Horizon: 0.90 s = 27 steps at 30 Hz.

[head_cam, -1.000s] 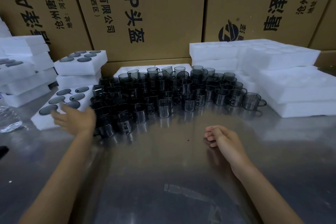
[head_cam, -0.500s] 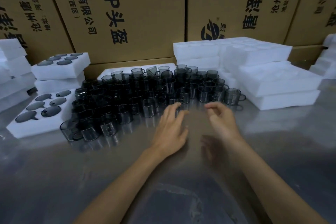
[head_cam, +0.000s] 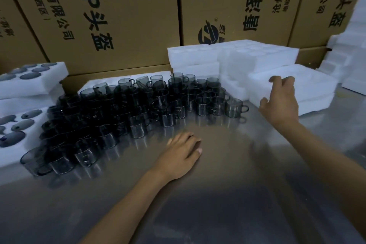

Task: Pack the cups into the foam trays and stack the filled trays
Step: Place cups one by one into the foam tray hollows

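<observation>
Several dark smoked-glass cups (head_cam: 138, 109) with handles stand crowded together on the steel table (head_cam: 217, 204). To their right, an empty white foam tray (head_cam: 315, 85) lies on top of another. My right hand (head_cam: 281, 101) grips its near left corner, fingers over the top edge and thumb on the side. My left hand (head_cam: 182, 154) rests palm down on the table just in front of the cups and holds nothing. At the left edge, a foam tray (head_cam: 42, 119) with cups sunk in its pockets lies flat on the table.
A stack of filled trays (head_cam: 49, 83) stands at the back left. More empty foam trays (head_cam: 237, 55) are piled behind the cups, and others (head_cam: 354, 61) at the far right. Large cardboard boxes (head_cam: 128, 16) form a wall behind the table.
My right hand has reached right from the table's middle and taken hold of the empty tray. My left hand moved from the left tray to the table in front of the cups. The view turned right.
</observation>
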Each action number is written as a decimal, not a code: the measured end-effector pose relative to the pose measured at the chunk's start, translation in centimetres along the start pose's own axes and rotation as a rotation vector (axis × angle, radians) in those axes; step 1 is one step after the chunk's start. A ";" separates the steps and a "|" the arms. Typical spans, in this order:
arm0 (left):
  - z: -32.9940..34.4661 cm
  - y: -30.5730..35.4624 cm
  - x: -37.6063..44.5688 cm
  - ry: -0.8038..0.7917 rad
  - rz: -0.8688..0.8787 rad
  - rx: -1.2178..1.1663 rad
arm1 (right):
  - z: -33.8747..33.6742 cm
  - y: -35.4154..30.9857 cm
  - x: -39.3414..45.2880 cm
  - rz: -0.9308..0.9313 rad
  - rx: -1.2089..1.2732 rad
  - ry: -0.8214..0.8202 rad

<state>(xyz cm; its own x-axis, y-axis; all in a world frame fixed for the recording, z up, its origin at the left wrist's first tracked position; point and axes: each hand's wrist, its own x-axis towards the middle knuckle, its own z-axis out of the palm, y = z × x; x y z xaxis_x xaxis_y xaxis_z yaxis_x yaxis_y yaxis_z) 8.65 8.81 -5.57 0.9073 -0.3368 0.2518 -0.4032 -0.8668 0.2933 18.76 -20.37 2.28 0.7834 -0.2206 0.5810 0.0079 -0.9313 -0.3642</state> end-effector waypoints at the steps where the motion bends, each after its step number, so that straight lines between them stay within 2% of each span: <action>1: -0.1 0.0 -0.1 -0.004 -0.004 0.001 | -0.2 0.5 0.6 0.033 -0.031 -0.043; 4: -0.1 0.1 -0.2 -0.028 -0.021 -0.011 | -0.9 1.7 1.7 0.110 -0.217 -0.292; 5: 0.0 0.1 -0.2 -0.039 -0.028 -0.013 | -1.2 1.9 1.7 0.102 -0.237 -0.323; 10: -0.2 0.3 -0.3 0.014 -0.040 -0.090 | -4.2 -0.9 -0.4 -0.098 -0.204 -0.099; 13: -1.2 1.3 -0.4 0.204 -0.154 -0.566 | -6.7 -3.8 -4.1 -0.278 -0.106 -0.050; 16: -3.4 1.7 -0.1 0.434 -0.382 -1.045 | -9.0 -7.1 -9.1 -0.425 0.061 -0.176; 18: -5.1 0.7 -0.3 0.374 -0.455 -1.360 | -10.1 -8.7 -12.0 -0.496 0.117 -0.337; 20: -6.6 -0.7 -1.3 0.186 -0.437 -1.608 | -10.4 -9.5 -14.5 -0.579 0.110 -0.468; 22: -7.9 -1.8 -2.6 -0.032 -0.416 -1.598 | -10.7 -10.0 -16.3 -0.650 0.169 -0.557; 24: -9.4 -2.9 -3.6 -0.194 -0.335 -1.375 | -11.0 -10.9 -17.9 -0.708 0.268 -0.636; 27: -11.8 -3.8 -4.6 -0.228 -0.290 -0.913 | -11.5 -13.0 -19.3 -0.734 0.488 -0.707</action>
<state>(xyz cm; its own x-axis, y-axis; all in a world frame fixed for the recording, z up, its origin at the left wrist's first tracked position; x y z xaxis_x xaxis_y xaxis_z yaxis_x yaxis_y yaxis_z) 4.60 18.01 2.99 0.9481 -0.3022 -0.0984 -0.0115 -0.3422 0.9395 -3.58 -7.30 4.16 0.6643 0.6907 0.2857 0.7313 -0.5214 -0.4397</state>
